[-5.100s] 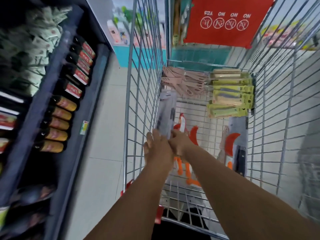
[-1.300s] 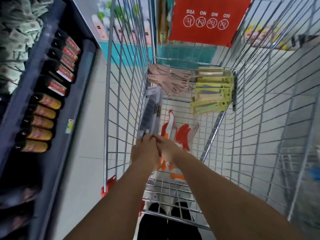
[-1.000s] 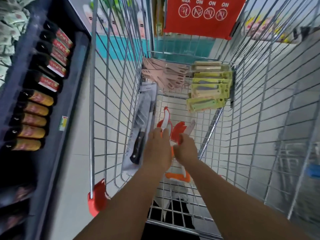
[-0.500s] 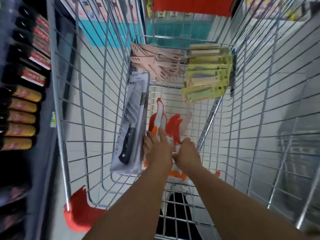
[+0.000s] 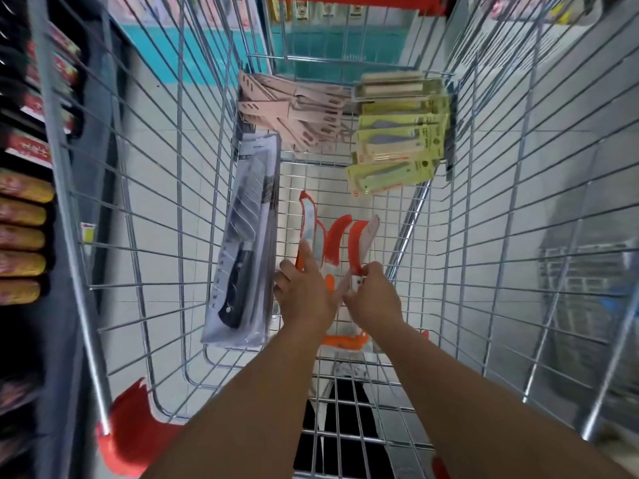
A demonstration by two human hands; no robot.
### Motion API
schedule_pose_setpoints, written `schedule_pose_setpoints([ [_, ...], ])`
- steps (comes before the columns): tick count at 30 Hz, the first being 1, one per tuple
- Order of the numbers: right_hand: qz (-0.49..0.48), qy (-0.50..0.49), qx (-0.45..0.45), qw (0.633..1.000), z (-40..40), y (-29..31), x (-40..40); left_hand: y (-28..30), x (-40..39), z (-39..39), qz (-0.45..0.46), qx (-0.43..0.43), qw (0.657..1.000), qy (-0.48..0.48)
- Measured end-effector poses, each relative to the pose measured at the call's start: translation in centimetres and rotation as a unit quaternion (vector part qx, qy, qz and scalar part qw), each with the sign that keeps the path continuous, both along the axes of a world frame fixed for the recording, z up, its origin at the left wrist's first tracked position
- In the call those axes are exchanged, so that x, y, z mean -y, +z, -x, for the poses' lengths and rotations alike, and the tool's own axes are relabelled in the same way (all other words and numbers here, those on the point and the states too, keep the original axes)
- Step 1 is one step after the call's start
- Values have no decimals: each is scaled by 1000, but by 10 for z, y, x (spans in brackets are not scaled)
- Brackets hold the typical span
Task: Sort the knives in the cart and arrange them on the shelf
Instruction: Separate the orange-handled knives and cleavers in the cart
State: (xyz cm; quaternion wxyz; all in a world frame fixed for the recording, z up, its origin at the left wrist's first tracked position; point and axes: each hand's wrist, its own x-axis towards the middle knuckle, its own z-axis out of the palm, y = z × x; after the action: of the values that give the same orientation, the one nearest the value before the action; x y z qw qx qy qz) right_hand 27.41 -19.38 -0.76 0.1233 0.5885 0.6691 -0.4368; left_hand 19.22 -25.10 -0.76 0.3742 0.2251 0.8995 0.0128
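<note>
Knives [image 5: 325, 243] in wire cart [image 5: 484, 202] beside bottle-stocked shelf [image 5: 24, 216], tiled floor [image 5: 155, 209].

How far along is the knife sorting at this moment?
Done: grey packs stand along the cart's left wall; pink knives and green packs sit grouped at the far end. In hand: left hand and right hand gather orange knives. Left: shelving everything.
</note>
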Motion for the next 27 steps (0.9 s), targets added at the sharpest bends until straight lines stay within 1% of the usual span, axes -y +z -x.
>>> schedule_pose_setpoints([
  [5,5,-39,-12,999,3,3,-4,-5,1,0,-42,20,998,37],
  [9,39,-54,-3,998,5,1,-5,-5,-3,2,-100,72,987,103],
  [13,51,-49,-9,997,5,1,-5,-3,-6,1,-121,63,984,113],
  [15,43,-67,-15,997,4,4,-7,2,-8,1,-139,45,983,111],
  [17,19,-97,-22,995,1,8,-13,9,-13,-2,-158,31,983,87],
  [20,-42,-116,-27,992,-9,12,-23,16,-28,-16,-184,54,979,68],
  [22,-72,-118,-9,990,-18,13,-30,18,-38,-29,-194,75,975,80],
  [24,-78,-124,12,989,-26,12,-35,19,-42,-44,-197,85,972,97],
  [27,-77,-133,27,988,-32,10,-38,24,-43,-59,-233,73,958,150],
])
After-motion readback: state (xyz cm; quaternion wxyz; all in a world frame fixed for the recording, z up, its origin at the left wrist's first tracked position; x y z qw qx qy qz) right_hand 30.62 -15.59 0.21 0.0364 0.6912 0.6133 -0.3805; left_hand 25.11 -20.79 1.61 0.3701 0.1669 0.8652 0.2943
